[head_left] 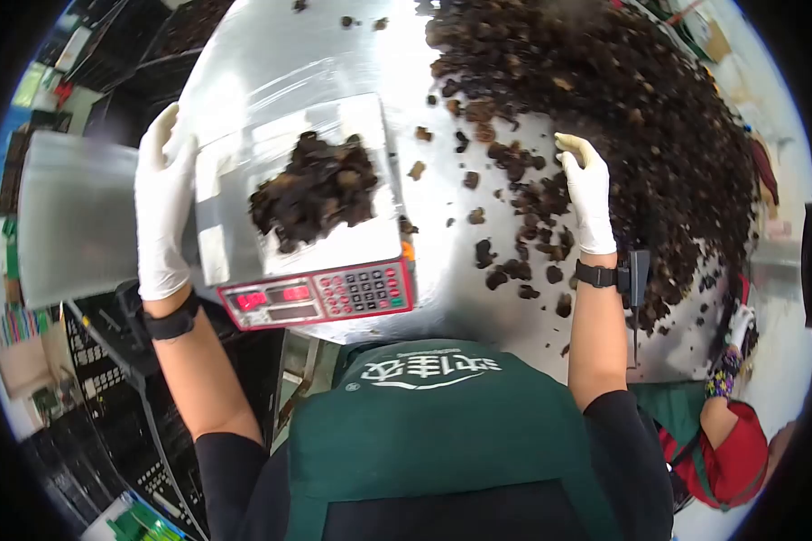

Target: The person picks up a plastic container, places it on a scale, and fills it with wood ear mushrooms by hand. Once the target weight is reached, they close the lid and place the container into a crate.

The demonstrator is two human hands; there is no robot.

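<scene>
Dark brown, ruffled pieces that look like wood ear mushrooms (320, 191) lie in a small heap on the pan of a red-framed digital scale (316, 294). Along the scale's left side is my left hand (164, 212) in a white glove, its thumb and fingers apart with nothing seen between them. My right hand (590, 194), also gloved in white, hovers by loose pieces at the near-left side of the big mushroom pile (641, 126). Its fingers are bent, with a gap to the thumb, and no piece shows in them.
Scattered mushroom pieces (514, 269) dot the shiny metal table (451, 298). At the left stands a pale translucent panel or bin (81, 221), with black crates (81, 361) below. A co-worker in red sleeves (735, 455) is at the table's right end.
</scene>
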